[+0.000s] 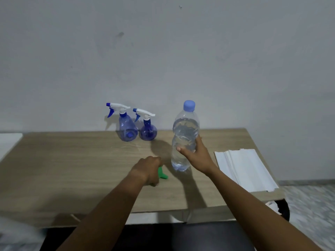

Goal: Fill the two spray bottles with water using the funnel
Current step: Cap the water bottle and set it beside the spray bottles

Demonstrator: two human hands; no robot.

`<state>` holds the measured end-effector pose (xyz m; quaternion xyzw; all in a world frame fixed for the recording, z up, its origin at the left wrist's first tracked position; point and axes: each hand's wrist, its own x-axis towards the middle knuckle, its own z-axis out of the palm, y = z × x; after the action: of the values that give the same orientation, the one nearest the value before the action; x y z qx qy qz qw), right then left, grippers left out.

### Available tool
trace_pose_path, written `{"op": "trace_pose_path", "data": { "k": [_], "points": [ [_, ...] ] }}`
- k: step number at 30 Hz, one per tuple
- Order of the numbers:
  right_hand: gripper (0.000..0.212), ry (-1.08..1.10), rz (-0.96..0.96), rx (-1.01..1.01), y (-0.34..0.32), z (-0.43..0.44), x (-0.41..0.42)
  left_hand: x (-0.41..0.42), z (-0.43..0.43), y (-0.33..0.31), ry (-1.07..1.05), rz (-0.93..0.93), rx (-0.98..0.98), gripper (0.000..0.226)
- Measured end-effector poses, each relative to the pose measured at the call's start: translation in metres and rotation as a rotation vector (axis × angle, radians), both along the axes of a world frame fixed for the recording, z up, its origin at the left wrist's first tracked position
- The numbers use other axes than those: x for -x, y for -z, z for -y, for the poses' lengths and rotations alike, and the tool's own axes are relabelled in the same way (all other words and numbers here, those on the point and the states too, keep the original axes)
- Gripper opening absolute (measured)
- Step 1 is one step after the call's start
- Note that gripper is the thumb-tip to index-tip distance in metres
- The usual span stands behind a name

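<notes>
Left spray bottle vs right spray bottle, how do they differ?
The left spray bottle is taller with a cone-shaped body; the right spray bottle is shorter with a round, bulbous one. Left's tint looks paler, right's deeper blue. Both stand upright by the wall, white-and-blue trigger heads on, nozzles pointing left.

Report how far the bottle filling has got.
Done: nothing filled. Both spray bottles, the taller and the rounder, stand at the back of the table with spray heads on and look empty. In hand: the left hand closes on the green funnel; the right hand grips the capped water bottle. Left: remove heads, seat funnel, uncap, pour twice.
</notes>
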<state>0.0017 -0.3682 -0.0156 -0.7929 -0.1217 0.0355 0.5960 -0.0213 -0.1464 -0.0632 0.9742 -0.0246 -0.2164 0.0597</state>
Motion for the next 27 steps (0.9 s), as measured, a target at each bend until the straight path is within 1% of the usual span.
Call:
{"op": "trace_pose_path", "data": {
  "k": [4,7,10,13,15,18,21,23,25,27],
  "points": [
    [0.059,0.012,0.016,0.007,0.002,-0.003,0.001,0.01,0.007,-0.019,0.064,0.029,-0.024,0.07],
    [0.061,0.019,0.012,0.013,0.001,-0.004,0.002,0.012,0.006,-0.022,0.066,0.066,-0.017,0.064],
    [0.06,0.014,0.014,0.027,-0.001,-0.005,0.003,0.016,0.005,-0.026,0.005,0.131,0.02,0.056],
    [0.059,0.019,0.02,0.028,-0.001,-0.005,0.003,0.02,0.003,-0.027,-0.11,0.171,0.08,0.041],
    [0.059,0.019,0.031,0.035,0.0,-0.006,0.004,0.022,0.001,-0.021,-0.22,0.19,0.166,0.043],
    [0.062,0.034,0.025,0.057,0.0,-0.007,0.003,0.025,-0.002,-0.013,-0.358,0.226,0.316,0.056],
    [0.072,0.042,0.034,0.128,0.002,-0.004,0.001,0.025,-0.001,-0.008,-0.469,0.216,0.462,0.061],
    [0.081,0.061,0.032,0.163,0.005,-0.004,-0.001,0.023,-0.001,-0.008,-0.519,0.212,0.521,0.062],
    [0.084,0.1,0.042,0.178,0.007,-0.004,-0.004,0.019,0.0,-0.009,-0.562,0.197,0.605,0.052],
    [0.081,0.119,0.066,0.207,0.007,-0.005,-0.009,0.013,0.001,-0.011,-0.621,0.184,0.71,0.039]
  ]
}}
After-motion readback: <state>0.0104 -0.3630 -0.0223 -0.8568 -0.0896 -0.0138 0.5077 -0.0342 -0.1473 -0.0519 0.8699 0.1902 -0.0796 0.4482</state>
